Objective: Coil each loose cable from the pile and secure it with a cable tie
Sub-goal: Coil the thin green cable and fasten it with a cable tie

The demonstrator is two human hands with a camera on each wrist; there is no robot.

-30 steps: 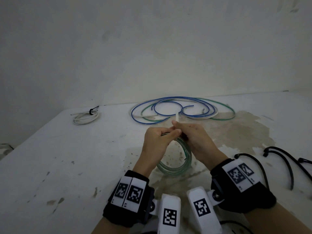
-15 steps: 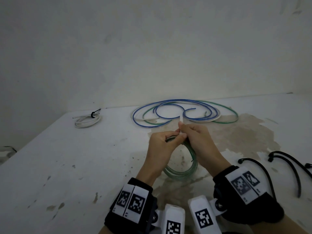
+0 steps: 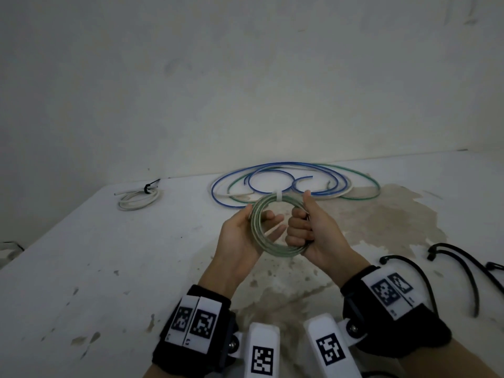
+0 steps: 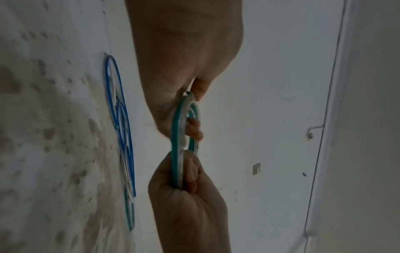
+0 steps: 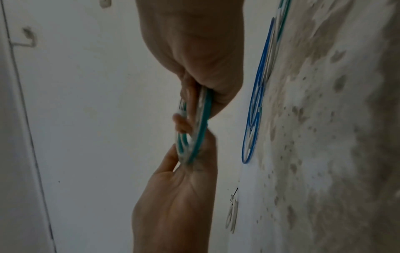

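A coil of green and clear cable (image 3: 268,245) is held up above the table, its ring facing the head camera. A white cable tie (image 3: 278,197) wraps the top of the ring. My left hand (image 3: 259,219) pinches the coil's left side, thumb outside and fingers reaching through the ring. My right hand (image 3: 300,227) is a fist round the right side, thumb up. In the left wrist view the coil (image 4: 178,130) shows edge-on between the left hand (image 4: 184,68) and the right hand (image 4: 186,205). The right wrist view shows the same coil (image 5: 202,123).
Loose blue, green and white cables (image 3: 294,184) lie in a pile at the back of the stained white table (image 3: 109,268). A tied white coil (image 3: 139,199) rests at the far left. Black cords (image 3: 450,268) lie at the right edge. A wall stands behind.
Both hands were together at the top of the coil, working the white tie, with the coil hanging low. Now they have moved apart to its sides and lifted it up.
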